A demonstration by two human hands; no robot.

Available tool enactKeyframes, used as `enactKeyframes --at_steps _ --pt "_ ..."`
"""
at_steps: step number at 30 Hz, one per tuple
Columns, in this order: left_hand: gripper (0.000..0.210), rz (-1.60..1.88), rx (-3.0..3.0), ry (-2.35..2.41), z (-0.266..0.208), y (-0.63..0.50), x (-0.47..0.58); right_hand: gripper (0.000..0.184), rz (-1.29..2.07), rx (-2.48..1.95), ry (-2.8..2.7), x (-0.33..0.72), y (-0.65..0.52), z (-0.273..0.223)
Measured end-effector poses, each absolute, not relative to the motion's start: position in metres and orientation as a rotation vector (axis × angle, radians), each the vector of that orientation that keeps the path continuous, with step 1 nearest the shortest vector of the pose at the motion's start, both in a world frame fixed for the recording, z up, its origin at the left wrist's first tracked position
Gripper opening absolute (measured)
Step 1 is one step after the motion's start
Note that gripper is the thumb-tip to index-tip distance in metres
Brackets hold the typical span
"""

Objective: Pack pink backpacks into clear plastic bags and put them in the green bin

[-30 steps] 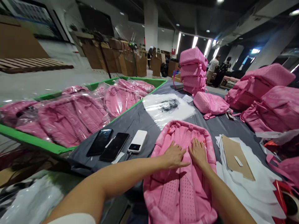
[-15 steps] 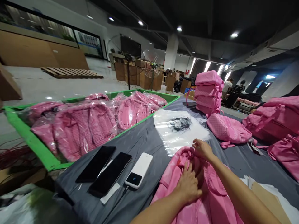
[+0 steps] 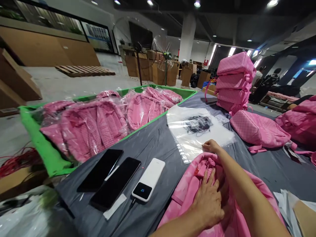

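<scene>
A pink backpack [image 3: 181, 194] lies in front of me with its strap side up. On it rests my left hand [image 3: 208, 200], fingers stretched towards the backpack's top loop [image 3: 210, 161]. Just beyond the top edge, my right hand [image 3: 211, 145] has its fingers drawn together over the clear plastic bags [image 3: 175, 126]. Whether anything thin is pinched in those fingers is hidden. A tangle of black threads [image 3: 197, 124] lies on the plastic bags.
Left of the backpack lie a white power bank [image 3: 149, 177] with a cable and two black phones [image 3: 116, 182]. A green-rimmed bin [image 3: 37, 144] holds several bagged pink backpacks. Stacked pink backpacks [image 3: 233, 82] stand at the back right. Paper and card [image 3: 306, 210] lie at right.
My right hand's fingers have closed together and sit lower over the plastic bags. My left hand stays flat on the backpack. The camera view has tilted down and turned slightly left.
</scene>
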State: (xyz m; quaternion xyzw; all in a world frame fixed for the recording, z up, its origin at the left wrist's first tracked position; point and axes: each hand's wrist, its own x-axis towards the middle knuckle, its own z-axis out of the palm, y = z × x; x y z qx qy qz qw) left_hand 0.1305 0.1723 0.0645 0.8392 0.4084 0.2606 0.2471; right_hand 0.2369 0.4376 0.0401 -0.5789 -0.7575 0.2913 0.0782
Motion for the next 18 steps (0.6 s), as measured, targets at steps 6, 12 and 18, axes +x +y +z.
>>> enactKeyframes --at_steps 6,12,18 --pt "0.077 0.822 2.192 1.061 0.059 0.172 0.131 0.031 0.530 -1.708 -2.071 0.239 0.441 0.050" --pt "0.075 0.750 2.276 1.125 0.051 0.176 0.133 0.057 0.065 -1.542 -1.847 0.256 0.427 0.099" --pt "0.083 0.779 2.177 1.066 0.044 0.186 0.132 0.055 -0.126 -1.168 -2.125 0.256 0.359 0.166"
